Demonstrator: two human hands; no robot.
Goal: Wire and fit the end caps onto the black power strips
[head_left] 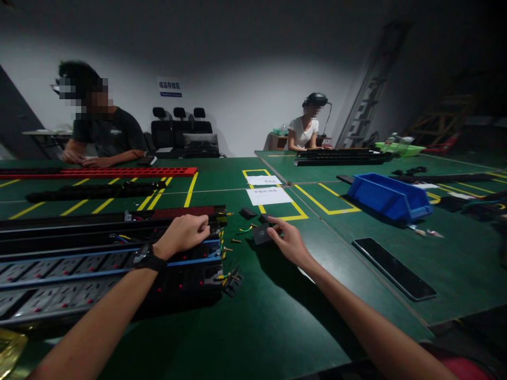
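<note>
My left hand [184,235], with a dark band on the wrist, rests curled over the right ends of several long black rails [174,272]; what its fingers hold, if anything, is hidden. Between the thumb and fingers of my right hand [287,240] is a small black square plate [261,234], just right of the rails. A green-yellow wire [246,229] and a small brass-coloured screw [236,241] lie between the hands. Behind them is another small black piece [247,212]. A loose black end piece [233,282] sits by the nearest rail end.
A blue bin [388,195] and a phone [394,268] are on the right. White paper labels [269,196] lie ahead on the green table [293,316]. A red rail [134,172] is at the back left. Two people sit across the table, at left and centre right.
</note>
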